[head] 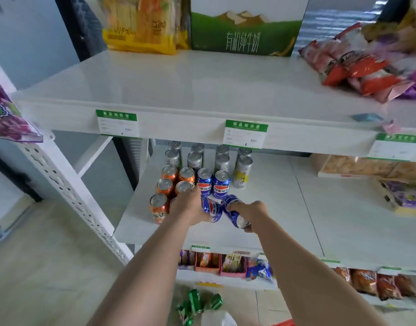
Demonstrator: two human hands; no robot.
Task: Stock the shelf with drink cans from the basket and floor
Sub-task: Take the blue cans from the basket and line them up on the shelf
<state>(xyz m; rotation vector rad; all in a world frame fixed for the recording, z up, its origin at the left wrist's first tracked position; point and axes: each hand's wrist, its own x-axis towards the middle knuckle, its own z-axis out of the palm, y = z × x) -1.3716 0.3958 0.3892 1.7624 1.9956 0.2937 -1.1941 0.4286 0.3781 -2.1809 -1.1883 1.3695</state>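
Presently, on the middle shelf (284, 208), we count stocked rows of cans (222, 162), our left grip (190, 207) curled round one blue can (211, 209) and our right grip (253, 211) round a second blue can (234, 212) at the front, green cans (196, 301) on the floor (49, 255) not yet shelved.

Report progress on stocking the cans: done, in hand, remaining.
Done: silver metal cans, orange metal cans and two upright blue metal cans stand in rows on the white shelf. In hand: the left grip holds one tilted blue can, the right grip a second blue can. Left: green metal cans lie on the floor.
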